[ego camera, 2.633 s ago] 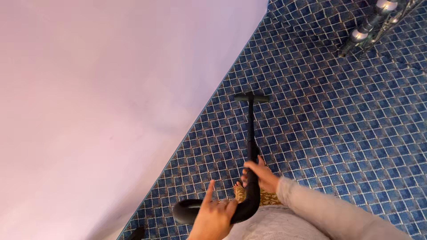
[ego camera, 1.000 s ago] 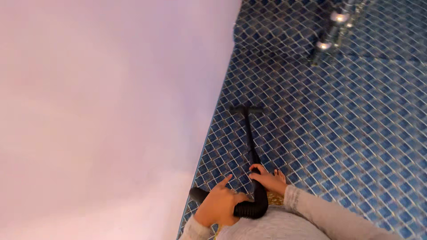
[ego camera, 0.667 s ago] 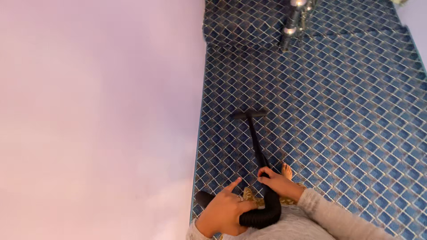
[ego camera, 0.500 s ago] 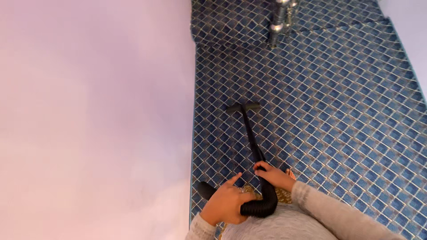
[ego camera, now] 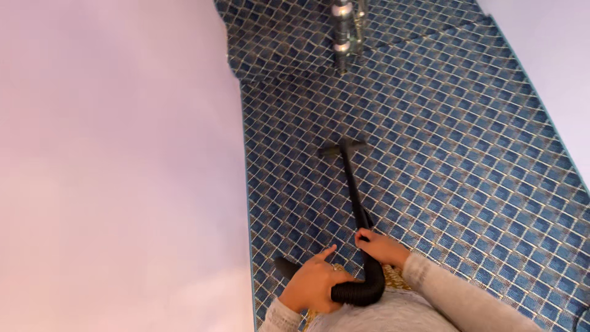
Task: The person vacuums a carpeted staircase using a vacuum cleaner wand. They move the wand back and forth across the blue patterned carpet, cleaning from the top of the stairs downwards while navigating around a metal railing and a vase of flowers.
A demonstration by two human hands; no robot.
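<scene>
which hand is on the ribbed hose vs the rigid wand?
The left hand grips the ribbed black hose at its bend. The right hand holds the straight rigid wand, farther toward the floor nozzle.

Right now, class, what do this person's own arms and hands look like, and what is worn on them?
Both hands are bare: no gloves, rings or watch show on the left hand or the right hand. Each arm wears a long, light grey knitted sleeve that ends at the wrist, matching the grey top below.

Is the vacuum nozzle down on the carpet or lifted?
Down, it seems: the nozzle lies flat against the blue carpet, no gap visible.
</scene>
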